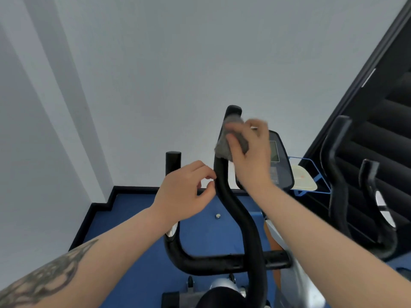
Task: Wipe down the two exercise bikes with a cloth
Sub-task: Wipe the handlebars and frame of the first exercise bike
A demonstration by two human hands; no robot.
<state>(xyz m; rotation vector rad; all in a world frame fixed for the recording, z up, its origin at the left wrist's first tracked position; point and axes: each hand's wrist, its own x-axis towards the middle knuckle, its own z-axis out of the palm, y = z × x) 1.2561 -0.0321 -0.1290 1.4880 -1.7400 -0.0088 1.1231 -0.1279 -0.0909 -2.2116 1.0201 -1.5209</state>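
Observation:
A black curved handlebar [231,210] of the nearer exercise bike rises in the middle of the view. My right hand [251,156] grips a grey cloth [224,145] wrapped round the upper part of this bar, just below its tip. My left hand [184,192] hovers beside the bar lower down, fingers loosely curled, fingertips close to the bar and holding nothing. The bike's console [280,161] sits behind my right hand. The second bike's black handlebars [338,181] stand at the right.
A white wall fills the back. Blue floor [142,218] with a black skirting lies below. A blue transparent holder with a pale tray [304,178] sticks out by the console. A dark slatted panel [382,134] runs along the right.

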